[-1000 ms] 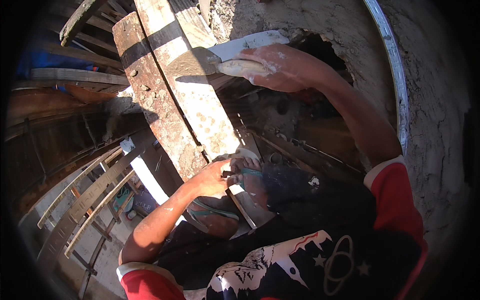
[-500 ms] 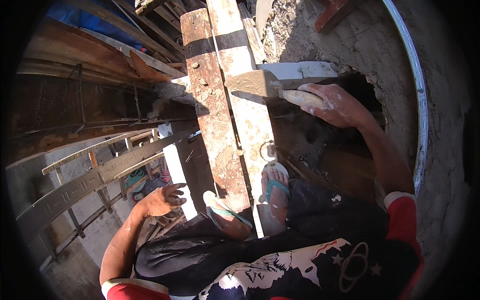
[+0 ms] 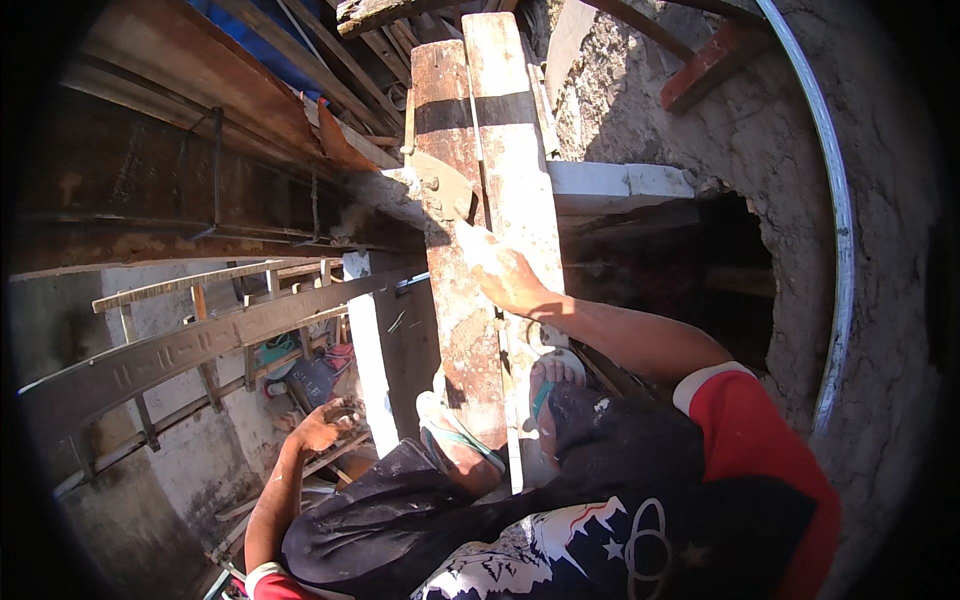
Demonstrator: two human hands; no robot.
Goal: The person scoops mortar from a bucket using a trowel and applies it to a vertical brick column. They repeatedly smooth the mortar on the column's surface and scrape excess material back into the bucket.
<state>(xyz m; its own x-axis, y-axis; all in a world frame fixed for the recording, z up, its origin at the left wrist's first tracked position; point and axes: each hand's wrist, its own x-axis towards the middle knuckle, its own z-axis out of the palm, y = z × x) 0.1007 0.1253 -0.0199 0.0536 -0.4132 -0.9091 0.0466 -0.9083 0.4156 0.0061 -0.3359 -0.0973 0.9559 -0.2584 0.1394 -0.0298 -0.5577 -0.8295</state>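
Observation:
My right hand (image 3: 508, 280) is closed around the handle of a trowel whose mortar-smeared blade (image 3: 442, 187) lies over the left of two planks. This left plank (image 3: 465, 345) is brown, worn and crusted with dried mortar. Beside it, across a narrow gap, runs a paler plank (image 3: 520, 180) in bright sun. Off to the left, my left hand (image 3: 325, 425) hangs in the air beside a white post (image 3: 370, 350), its fingers loosely bent and holding nothing. Both my feet, in green-strapped flip-flops (image 3: 460, 440), stand on the planks.
A dark hole (image 3: 690, 270) opens right of the planks, beside a rough grey wall (image 3: 800, 180). A pale beam (image 3: 620, 182) crosses beneath the planks. On the left are dark formwork boards (image 3: 150, 170) with bent rods and a long metal strip (image 3: 210, 335) above a lower level.
My right hand has swung left with the trowel, from over the dark hole to above the planks. The blade has passed from the pale plank to the brown one. The view has shifted slightly.

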